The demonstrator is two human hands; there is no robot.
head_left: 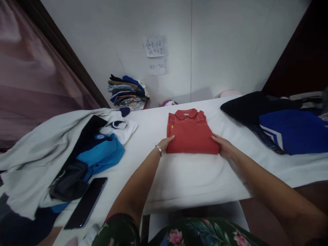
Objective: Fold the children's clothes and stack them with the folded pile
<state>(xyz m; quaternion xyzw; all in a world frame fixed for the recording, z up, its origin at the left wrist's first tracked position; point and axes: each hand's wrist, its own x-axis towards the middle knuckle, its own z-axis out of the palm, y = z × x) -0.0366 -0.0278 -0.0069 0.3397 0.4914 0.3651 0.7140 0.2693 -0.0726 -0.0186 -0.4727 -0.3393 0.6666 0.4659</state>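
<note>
A red collared shirt (193, 135) lies folded into a neat block on the white-covered table (197, 181), its collar facing the wall. At its lower left edge my left hand (166, 144), with a bracelet at the wrist, grips the cloth, thumb on top and the other fingers mostly hidden. My right hand (223, 146) holds the opposite lower edge the same way, thumb over the fabric. Yellow lettering shows near the shirt's left side.
Loose clothes (102, 153) and a dark phone (87, 201) lie at the left. A blue garment (294, 131) and a black one (248, 107) rest at the right. Folded clothes (128, 92) are stacked near the wall, under paper signs (156, 48).
</note>
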